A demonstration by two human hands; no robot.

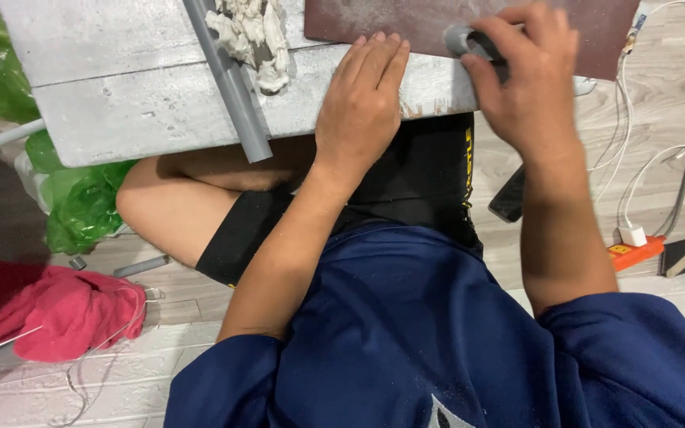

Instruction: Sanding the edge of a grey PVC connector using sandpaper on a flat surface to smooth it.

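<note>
Left hand (362, 99), upper centre of frame: lay flat, fingers (380, 59) pressed together, tips touching the lower edge of a dusty reddish-brown flat sheet (406, 20) on the grey, paint-worn counter (160, 103). Right hand (529, 87), upper right: fingers curled around a small grey cylindrical piece with a dark end (469, 41), pressed against the same sheet at the top edge of frame. Grey plastic pipe (227, 79) slanted across the counter, upper centre-left, just beside a lump of whitish crumpled rag (251, 32). Lower left on the wooden floor (160, 293): red cloth (57, 309). Left edge: green plastic bags (81, 206). Right side: white cables (636, 158), an orange power strip (636, 252).
</note>
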